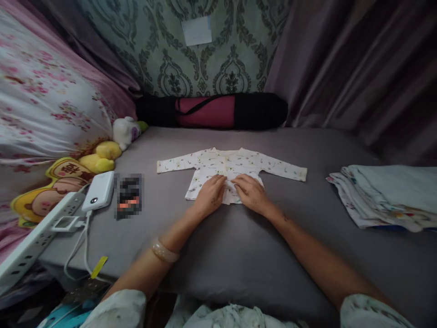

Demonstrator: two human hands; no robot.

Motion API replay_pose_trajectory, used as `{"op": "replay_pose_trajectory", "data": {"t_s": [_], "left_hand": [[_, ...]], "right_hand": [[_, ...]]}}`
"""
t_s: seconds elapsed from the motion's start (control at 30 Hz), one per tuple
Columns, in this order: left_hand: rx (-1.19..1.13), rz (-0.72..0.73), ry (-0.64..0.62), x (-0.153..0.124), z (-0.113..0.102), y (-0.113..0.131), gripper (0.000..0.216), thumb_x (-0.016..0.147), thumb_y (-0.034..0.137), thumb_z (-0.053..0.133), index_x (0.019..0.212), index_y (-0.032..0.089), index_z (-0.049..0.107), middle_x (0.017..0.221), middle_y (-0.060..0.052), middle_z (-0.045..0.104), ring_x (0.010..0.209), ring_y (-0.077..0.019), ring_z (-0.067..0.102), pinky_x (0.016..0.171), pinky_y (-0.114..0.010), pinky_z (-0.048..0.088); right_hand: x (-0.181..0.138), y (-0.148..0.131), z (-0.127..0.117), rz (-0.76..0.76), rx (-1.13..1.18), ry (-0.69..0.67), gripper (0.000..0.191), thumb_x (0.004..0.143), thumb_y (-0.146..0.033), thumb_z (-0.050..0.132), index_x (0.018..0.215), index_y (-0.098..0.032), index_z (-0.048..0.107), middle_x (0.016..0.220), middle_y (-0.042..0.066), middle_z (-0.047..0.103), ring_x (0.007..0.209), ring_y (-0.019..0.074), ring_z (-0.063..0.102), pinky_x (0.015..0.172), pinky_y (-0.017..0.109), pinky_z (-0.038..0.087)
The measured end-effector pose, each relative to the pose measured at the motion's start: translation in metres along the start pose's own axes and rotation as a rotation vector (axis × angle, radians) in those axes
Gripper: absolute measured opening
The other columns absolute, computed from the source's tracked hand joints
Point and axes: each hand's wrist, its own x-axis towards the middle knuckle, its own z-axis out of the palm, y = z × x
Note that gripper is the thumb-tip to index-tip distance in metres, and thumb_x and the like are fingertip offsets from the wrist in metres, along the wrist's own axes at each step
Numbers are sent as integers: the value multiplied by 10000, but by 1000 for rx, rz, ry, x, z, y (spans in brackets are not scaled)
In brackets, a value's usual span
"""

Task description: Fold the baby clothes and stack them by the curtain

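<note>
A small white long-sleeved baby shirt (232, 166) with a fine coloured print lies spread flat on the grey bed surface (218, 237), sleeves stretched out to both sides. My left hand (211, 195) rests on the shirt's lower front, left of the middle, fingers lying together on the cloth. My right hand (251, 191) lies on the lower front just right of the middle, its fingertips pinching the fabric at the centre hem. The two hands nearly touch. A pale bangle (165, 251) sits on my left wrist.
A stack of folded light cloths (385, 196) lies at the right edge. At left lie a white power bank (99, 190), a power strip (37, 232) with cables, a dark phone-like item (129, 196) and plush toys (102, 155). A black-and-maroon roll bag (211, 111) lies against the wall.
</note>
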Motion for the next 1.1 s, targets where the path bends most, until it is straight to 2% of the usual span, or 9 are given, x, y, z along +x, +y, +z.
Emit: {"op": "replay_pose_trajectory", "data": {"t_s": [0.07,0.17,0.5,0.7,0.83,0.9,0.97,1.03,1.1], "left_hand": [[81,-19,-135,6,8,7,456,984,307,335,1369,98,461,1436,-173,480,1384,-283,377,1121,-479,341],[187,-45,-311,7,14,11,578,991,427,302,1454,84,358,1540,-175,313,1449,-303,228,1164,-508,241],[257,-35,-486,5,4,7,684,982,543,170,1526,130,205,1593,-121,174,1479,-264,99,1189,-501,134],[256,-24,-495,6,0,9,645,990,501,199,1508,119,242,1589,-143,197,1477,-287,125,1167,-523,172],[267,-26,-423,22,-4,16,494,983,434,301,1329,135,489,1469,-169,429,1377,-316,357,1125,-577,214],[279,-43,-358,35,-4,24,372,976,360,335,1125,148,603,1295,-155,576,1250,-293,484,1105,-549,258],[254,-49,-321,49,-1,32,300,964,283,352,1018,158,620,1182,-135,626,1166,-263,535,1077,-489,318],[190,-21,-309,60,7,39,272,952,226,354,1044,165,603,1203,-126,617,1170,-244,533,1061,-449,352],[125,19,-304,68,19,44,274,945,194,352,1093,167,581,1263,-125,590,1207,-233,513,1072,-440,353]], "right_hand": [[-1,11,2,28,-131,-23,435,974,-286,362,1348,-137,528,1404,143,504,1327,247,418,1104,425,315],[-7,17,7,53,-247,-194,550,986,-344,296,1477,-104,357,1556,134,297,1454,255,204,1176,474,176],[-19,3,-5,36,-248,-365,595,994,-383,243,1510,-89,280,1584,139,185,1468,260,135,1192,492,110],[-45,-12,-24,-5,-62,-449,610,972,-394,348,1503,-97,307,1581,145,198,1468,258,134,1195,467,104],[-38,12,-61,-28,261,-540,413,942,-367,420,1247,-197,641,1358,68,579,1267,224,511,1059,350,390],[-26,43,-84,217,267,-308,381,940,-342,404,1132,-193,697,1107,53,710,1037,203,644,914,317,483],[-17,79,-105,575,38,8,359,914,-295,429,1098,-149,701,1040,102,717,975,224,655,861,328,491],[-14,112,-119,945,-250,126,356,890,-283,462,1090,-112,702,1072,177,693,1020,283,643,865,383,484],[-16,134,-124,1158,-369,117,375,872,-309,495,1074,-71,704,1118,240,661,1077,331,621,873,422,484]]}}
